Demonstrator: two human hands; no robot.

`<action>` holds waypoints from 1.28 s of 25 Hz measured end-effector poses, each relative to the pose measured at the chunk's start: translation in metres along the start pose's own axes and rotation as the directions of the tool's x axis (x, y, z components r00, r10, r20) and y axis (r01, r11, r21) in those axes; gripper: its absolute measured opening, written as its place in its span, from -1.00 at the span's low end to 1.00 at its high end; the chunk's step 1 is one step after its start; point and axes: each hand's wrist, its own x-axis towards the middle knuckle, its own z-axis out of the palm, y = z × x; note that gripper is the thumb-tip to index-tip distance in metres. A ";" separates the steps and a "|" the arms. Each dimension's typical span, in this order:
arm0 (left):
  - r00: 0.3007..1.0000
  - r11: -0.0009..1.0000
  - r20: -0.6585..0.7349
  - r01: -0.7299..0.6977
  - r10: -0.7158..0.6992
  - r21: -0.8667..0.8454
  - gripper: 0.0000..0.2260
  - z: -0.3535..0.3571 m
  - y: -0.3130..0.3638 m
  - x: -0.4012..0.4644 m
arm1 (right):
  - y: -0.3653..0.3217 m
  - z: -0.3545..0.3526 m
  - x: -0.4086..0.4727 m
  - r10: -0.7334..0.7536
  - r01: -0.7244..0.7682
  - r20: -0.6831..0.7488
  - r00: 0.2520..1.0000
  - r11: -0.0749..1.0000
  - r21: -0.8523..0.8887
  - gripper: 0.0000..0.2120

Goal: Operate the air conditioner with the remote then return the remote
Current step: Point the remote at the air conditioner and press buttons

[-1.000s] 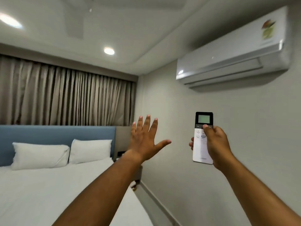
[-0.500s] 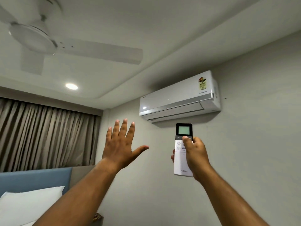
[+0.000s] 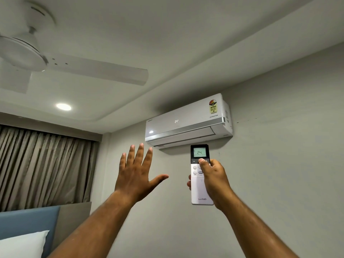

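While one right hand [image 3: 214, 180] grips one remote [image 3: 200, 185], one air conditioner [image 3: 188, 121]

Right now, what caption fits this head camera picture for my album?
Right hand aims the remote at the air conditioner, both showing 24; left hand raised open.

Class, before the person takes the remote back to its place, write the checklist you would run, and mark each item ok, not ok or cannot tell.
1. Remote held securely in right hand: ok.
2. Remote screen reads 24: ok.
3. Air conditioner panel shows 24, matching: ok.
4. Louvre open, air flowing: cannot tell.
5. Left hand empty, free to help: ok.
6. Remote's storage spot in view: not ok.
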 end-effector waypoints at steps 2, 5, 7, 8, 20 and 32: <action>1.000 1.000 -0.005 -0.008 0.008 0.000 -0.11 -0.004 0.003 0.002 | -0.004 -0.001 -0.002 -0.017 0.017 0.006 1.000 1.000 -0.009 -0.82; 1.000 1.000 -0.008 -0.011 0.011 0.002 -0.10 -0.010 0.007 0.003 | -0.011 -0.001 -0.004 -0.043 0.043 0.012 0.999 0.999 -0.027 -0.82; 1.000 1.000 -0.008 -0.002 0.002 0.005 -0.11 -0.014 0.008 0.003 | -0.015 -0.002 -0.006 -0.052 0.053 0.018 0.998 0.998 -0.022 -0.83; 1.000 1.000 -0.005 0.003 -0.003 0.010 -0.11 -0.016 0.009 0.003 | -0.017 -0.002 -0.007 -0.057 0.057 0.020 0.998 0.998 -0.021 -0.83; 0.998 0.999 -0.043 0.045 -0.046 -0.030 -0.10 -0.024 0.013 0.001 | -0.022 0.000 -0.013 -0.065 0.066 0.017 0.998 0.997 -0.040 -0.78; 0.996 0.996 -0.039 0.078 -0.079 -0.046 -0.10 -0.018 0.010 -0.002 | -0.017 0.004 -0.014 -0.072 0.073 0.023 0.997 0.995 -0.065 -0.81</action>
